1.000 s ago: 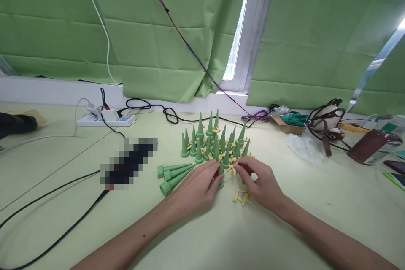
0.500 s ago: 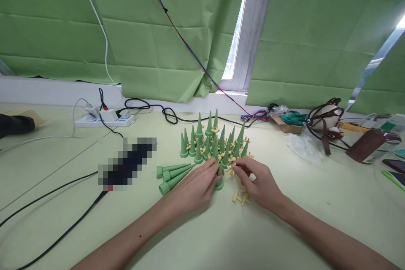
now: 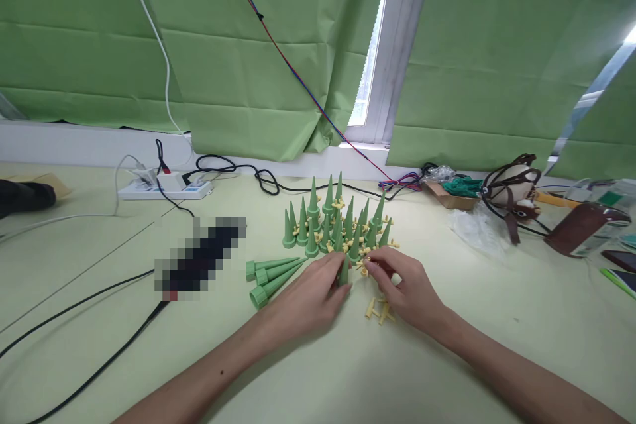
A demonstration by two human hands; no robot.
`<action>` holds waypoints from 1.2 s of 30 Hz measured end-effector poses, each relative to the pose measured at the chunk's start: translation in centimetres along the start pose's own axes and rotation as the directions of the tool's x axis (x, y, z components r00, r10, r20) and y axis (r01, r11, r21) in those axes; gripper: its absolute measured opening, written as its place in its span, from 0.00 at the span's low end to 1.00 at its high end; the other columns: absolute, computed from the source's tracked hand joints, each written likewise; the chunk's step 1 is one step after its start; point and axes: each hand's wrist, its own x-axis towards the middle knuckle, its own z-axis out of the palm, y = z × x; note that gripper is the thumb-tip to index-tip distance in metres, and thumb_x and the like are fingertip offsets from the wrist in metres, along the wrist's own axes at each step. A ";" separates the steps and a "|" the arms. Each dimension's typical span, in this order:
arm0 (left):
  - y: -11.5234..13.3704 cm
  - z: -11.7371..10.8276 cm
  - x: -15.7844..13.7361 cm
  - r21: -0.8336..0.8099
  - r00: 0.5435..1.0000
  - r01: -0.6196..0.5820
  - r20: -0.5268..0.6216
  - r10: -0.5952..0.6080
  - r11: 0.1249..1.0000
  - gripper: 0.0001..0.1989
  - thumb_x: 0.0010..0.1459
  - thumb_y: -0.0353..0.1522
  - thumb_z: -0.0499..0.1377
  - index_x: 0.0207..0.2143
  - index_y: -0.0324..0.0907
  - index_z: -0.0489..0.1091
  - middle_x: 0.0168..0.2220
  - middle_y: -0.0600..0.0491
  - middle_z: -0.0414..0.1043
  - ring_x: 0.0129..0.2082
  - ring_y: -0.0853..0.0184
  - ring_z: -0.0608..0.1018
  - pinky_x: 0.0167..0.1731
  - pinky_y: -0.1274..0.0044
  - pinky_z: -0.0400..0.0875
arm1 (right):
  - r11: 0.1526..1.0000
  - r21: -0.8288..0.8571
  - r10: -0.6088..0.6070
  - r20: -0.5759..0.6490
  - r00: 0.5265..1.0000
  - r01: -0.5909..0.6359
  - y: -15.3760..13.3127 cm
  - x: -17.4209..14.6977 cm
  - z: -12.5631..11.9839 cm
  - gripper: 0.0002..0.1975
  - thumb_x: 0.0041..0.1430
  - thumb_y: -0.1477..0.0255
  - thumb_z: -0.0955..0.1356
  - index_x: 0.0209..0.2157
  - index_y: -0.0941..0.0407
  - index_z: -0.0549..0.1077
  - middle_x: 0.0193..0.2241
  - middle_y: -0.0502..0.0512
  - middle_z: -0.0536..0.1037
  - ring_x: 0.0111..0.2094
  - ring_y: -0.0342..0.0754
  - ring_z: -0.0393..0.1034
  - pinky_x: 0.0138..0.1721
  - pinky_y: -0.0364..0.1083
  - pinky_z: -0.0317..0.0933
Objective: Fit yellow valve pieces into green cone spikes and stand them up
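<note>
My left hand [image 3: 311,288] curls its fingers and thumb around a green cone-shaped watering spike [image 3: 344,271], which stands point up; its base is hidden by the thumb. To the right, my right hand [image 3: 410,285] pinches a small yellow plastic valve [image 3: 368,260], partly covered by the fingertips. Behind both hands stands a cluster of upright green spikes [image 3: 311,244], with yellow valves among them. Several loose yellow valves [image 3: 370,309] lie just below my right hand. Left of my left hand, three green spikes [image 3: 268,271] lie on their sides.
A blurred-out dark object [image 3: 203,258] with a cable lies on the table at left. Farther back are a white power strip [image 3: 166,191] and a black cable [image 3: 268,180]. At right are a plastic bag [image 3: 479,228], a cardboard box [image 3: 450,197] and a dark red case [image 3: 586,228].
My left hand has moved slightly to the right and closed further around the spike, its thumb now covering the base. My right hand has barely moved.
</note>
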 end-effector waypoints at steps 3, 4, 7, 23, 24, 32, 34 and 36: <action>-0.1 0.1 0.1 0.008 0.999 -0.022 -0.028 0.022 1.000 0.05 0.65 0.33 0.50 0.35 0.43 0.61 0.35 0.53 0.68 0.37 0.62 0.71 0.35 0.73 0.63 | 1.000 -0.002 0.000 0.000 1.000 0.000 -0.1 0.0 0.0 0.08 0.68 0.73 0.62 0.34 0.56 0.71 0.26 0.52 0.72 0.24 0.43 0.62 0.20 0.41 0.54; -0.1 0.1 0.2 0.009 0.999 -0.029 -0.035 0.030 1.000 0.06 0.66 0.33 0.50 0.34 0.43 0.61 0.34 0.53 0.68 0.36 0.62 0.71 0.35 0.73 0.63 | 1.000 -0.001 0.002 0.002 1.000 -0.002 -0.1 0.0 0.0 0.08 0.68 0.73 0.62 0.34 0.56 0.71 0.26 0.52 0.72 0.24 0.43 0.61 0.20 0.41 0.54; -0.4 0.2 0.3 -0.003 0.998 -0.028 -0.059 0.028 1.000 0.08 0.66 0.33 0.49 0.33 0.43 0.61 0.32 0.53 0.68 0.34 0.63 0.71 0.33 0.73 0.62 | 1.000 0.001 0.014 0.015 1.000 -0.014 -0.2 0.0 0.0 0.08 0.68 0.72 0.62 0.34 0.56 0.70 0.25 0.52 0.71 0.24 0.43 0.61 0.20 0.41 0.54; -0.2 0.5 0.3 -0.135 0.984 -0.046 -0.178 0.022 0.990 0.12 0.68 0.39 0.50 0.37 0.42 0.66 0.31 0.52 0.69 0.30 0.65 0.70 0.26 0.76 0.63 | 1.000 -0.006 -0.027 0.128 0.991 0.028 0.0 0.0 0.2 0.09 0.68 0.72 0.62 0.33 0.56 0.70 0.23 0.49 0.70 0.23 0.43 0.61 0.25 0.43 0.56; -0.1 0.5 0.3 -0.140 0.984 -0.048 -0.179 0.023 0.989 0.11 0.68 0.39 0.50 0.37 0.42 0.66 0.32 0.52 0.69 0.30 0.65 0.70 0.27 0.76 0.63 | 1.000 -0.005 -0.026 0.134 0.991 0.027 0.0 0.0 0.2 0.09 0.68 0.72 0.62 0.33 0.56 0.70 0.23 0.50 0.70 0.23 0.43 0.61 0.25 0.43 0.56; 0.1 0.3 0.3 -0.128 0.988 -0.051 -0.154 0.031 0.990 0.11 0.68 0.39 0.50 0.37 0.42 0.66 0.31 0.52 0.68 0.30 0.65 0.70 0.26 0.76 0.62 | 1.000 -0.007 -0.028 0.141 0.990 0.030 0.0 -0.1 0.3 0.10 0.69 0.71 0.62 0.33 0.56 0.70 0.23 0.50 0.71 0.23 0.43 0.62 0.25 0.43 0.57; 0.1 0.3 0.3 -0.118 0.987 -0.060 -0.156 0.041 0.991 0.11 0.68 0.39 0.50 0.37 0.42 0.66 0.31 0.52 0.68 0.29 0.65 0.70 0.26 0.76 0.62 | 0.999 -0.012 -0.029 0.137 0.990 0.031 0.1 -0.1 0.3 0.10 0.69 0.71 0.62 0.33 0.56 0.70 0.23 0.50 0.71 0.23 0.43 0.62 0.25 0.43 0.57; 0.0 0.4 0.3 -0.105 0.986 -0.070 -0.161 0.052 0.992 0.11 0.68 0.38 0.50 0.37 0.42 0.66 0.30 0.53 0.68 0.29 0.65 0.69 0.27 0.75 0.62 | 0.999 -0.014 -0.032 0.134 0.990 0.034 0.1 -0.1 0.3 0.10 0.69 0.71 0.62 0.33 0.56 0.70 0.23 0.50 0.71 0.23 0.43 0.62 0.25 0.43 0.57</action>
